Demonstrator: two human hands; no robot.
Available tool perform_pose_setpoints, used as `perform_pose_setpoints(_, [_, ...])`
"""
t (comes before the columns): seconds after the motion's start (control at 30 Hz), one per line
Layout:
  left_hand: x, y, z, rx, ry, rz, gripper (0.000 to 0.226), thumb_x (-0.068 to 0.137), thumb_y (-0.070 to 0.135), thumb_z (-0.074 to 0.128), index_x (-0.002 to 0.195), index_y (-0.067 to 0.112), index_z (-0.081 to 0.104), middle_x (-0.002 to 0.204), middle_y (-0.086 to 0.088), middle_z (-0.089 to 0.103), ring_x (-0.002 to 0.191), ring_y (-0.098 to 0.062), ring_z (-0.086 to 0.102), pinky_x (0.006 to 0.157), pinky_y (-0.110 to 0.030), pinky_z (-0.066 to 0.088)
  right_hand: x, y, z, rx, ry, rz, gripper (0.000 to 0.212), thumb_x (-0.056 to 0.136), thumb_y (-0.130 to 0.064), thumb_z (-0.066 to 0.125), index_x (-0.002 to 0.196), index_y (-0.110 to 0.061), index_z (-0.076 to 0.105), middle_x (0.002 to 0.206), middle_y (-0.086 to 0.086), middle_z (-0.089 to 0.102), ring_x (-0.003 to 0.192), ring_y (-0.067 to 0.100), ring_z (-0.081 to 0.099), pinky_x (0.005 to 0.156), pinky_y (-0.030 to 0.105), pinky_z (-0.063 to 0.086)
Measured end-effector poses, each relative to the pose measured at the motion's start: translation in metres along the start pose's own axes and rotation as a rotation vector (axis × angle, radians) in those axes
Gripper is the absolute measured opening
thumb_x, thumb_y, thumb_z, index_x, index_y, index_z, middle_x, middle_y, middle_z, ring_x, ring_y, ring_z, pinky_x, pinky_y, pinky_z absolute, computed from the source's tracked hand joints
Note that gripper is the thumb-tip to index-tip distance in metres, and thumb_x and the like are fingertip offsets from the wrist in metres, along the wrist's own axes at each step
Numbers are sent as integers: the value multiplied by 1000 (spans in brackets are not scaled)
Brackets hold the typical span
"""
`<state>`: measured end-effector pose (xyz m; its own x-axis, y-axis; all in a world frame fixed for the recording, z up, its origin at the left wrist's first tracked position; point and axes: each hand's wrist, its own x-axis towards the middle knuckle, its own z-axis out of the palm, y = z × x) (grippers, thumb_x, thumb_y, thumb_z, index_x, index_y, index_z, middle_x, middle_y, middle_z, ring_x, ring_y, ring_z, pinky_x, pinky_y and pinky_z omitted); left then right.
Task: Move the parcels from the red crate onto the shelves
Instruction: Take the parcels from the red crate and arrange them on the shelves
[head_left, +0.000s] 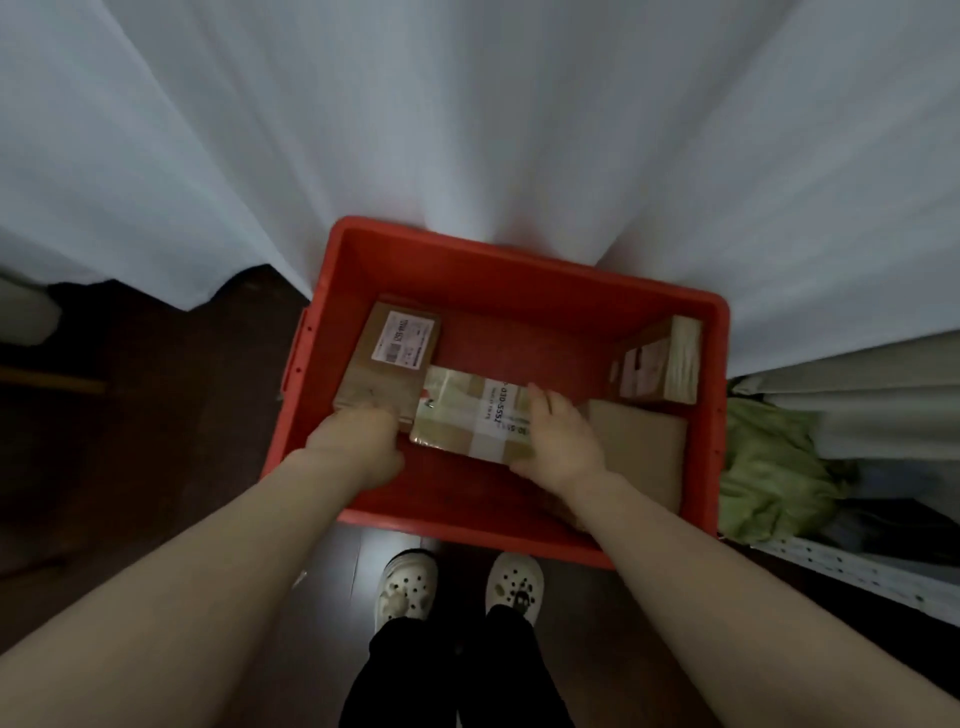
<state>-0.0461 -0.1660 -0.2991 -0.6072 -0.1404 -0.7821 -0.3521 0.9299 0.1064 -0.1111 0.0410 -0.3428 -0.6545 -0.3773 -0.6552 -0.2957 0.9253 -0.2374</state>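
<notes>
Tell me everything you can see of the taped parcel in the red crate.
The parcel is a flat brown cardboard box, crossed with glossy clear and white tape, printed digits on top. It lies in the crate, its left edge by a labelled box. The left hand curls at its left edge; the right hand holds its right end.

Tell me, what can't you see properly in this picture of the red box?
All in the head view:
1. Left hand: its fingers are tucked down beside the taped parcel, so its grip is hidden.
2. Taped parcel's label: partly covered by the right hand, and the print is blurred.
3. Flat parcel: its near end is hidden behind the right forearm.
4. Shelf: cut off by the right edge.
</notes>
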Motion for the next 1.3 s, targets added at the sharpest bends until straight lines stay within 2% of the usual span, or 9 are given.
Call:
perform_pose_setpoints(0.1, [32, -8, 13, -53, 12, -8, 53, 88, 25, 56, 137, 9, 42, 138, -15, 45, 125, -32, 45, 100, -39, 43, 41, 4, 22, -177, -52, -20, 135, 65, -46, 82, 149, -12, -18, 159, 14, -10, 146, 30, -8, 119, 46, -3])
perform_pose_setpoints(0.2, [56, -14, 23, -100, 51, -1, 52, 90, 24, 55, 138, 9, 41, 138, -15, 44, 127, -31, 42, 100, -38, 41, 70, 10, 44, -367, -108, -54, 153, 54, -55, 85, 141, -19, -35, 154, 16, -26, 143, 32, -24, 111, 57, -15])
perform_pose_setpoints(0.33, [70, -21, 33, -140, 71, -10, 53, 90, 26, 54, 138, 9, 40, 138, -15, 43, 129, -31, 40, 102, -39, 40, 82, 12, 62, -450, -126, -84, 153, 57, -51, 85, 135, -23, -43, 156, 18, -18, 145, 34, -14, 111, 65, -7])
perform_pose_setpoints(0.6, [27, -27, 16, -163, 68, -66, 57, 88, 23, 57, 141, 12, 38, 137, -15, 44, 124, -32, 46, 97, -36, 42, 51, 6, 15, -327, -42, -111, 145, 59, -46, 84, 140, -32, -36, 154, 16, -4, 144, 35, -2, 115, 59, 2])
perform_pose_setpoints(0.8, [-60, -4, -49, -347, 183, -113, 47, 92, 23, 51, 137, 9, 41, 136, -14, 49, 123, -32, 49, 97, -37, 42, -15, -7, -86, -57, 86, -127, 147, 54, -43, 86, 141, -37, -32, 155, 12, -2, 145, 32, 0, 117, 53, 4])
perform_pose_setpoints(1.0, [-148, 23, -107, -521, 267, -132, 53, 92, 23, 53, 139, 3, 38, 141, -15, 46, 128, -29, 45, 100, -32, 40, -104, -12, -159, 577, 49, -40, 153, 41, -45, 93, 147, -41, -17, 153, 4, 15, 141, 27, 21, 114, 47, 28])
perform_pose_setpoints(1.1, [-187, 46, -130, -659, 307, -68, 59, 95, 35, 52, 142, 2, 37, 145, -12, 43, 133, -25, 41, 103, -27, 33, -153, -10, -180, 855, 49, -57, 144, 44, -37, 95, 150, -37, -2, 146, -6, 31, 129, 16, 37, 108, 40, 37])
perform_pose_setpoints(1.23, [-233, 72, -153, -930, 296, 94, 59, 92, 42, 57, 135, 3, 48, 132, -4, 53, 118, -20, 52, 99, -27, 39, -217, -7, -199, 1048, 106, -40, 146, 34, -42, 96, 148, -45, 5, 148, 0, 35, 129, 26, 44, 101, 50, 45])
perform_pose_setpoints(1.3, [-251, 77, -161, -1013, 281, 168, 69, 87, 46, 61, 140, 5, 42, 138, -8, 50, 121, -22, 52, 104, -35, 40, -252, -10, -209, 1075, 203, -44, 142, 40, -38, 96, 149, -44, 5, 147, -3, 35, 129, 24, 43, 101, 47, 45])
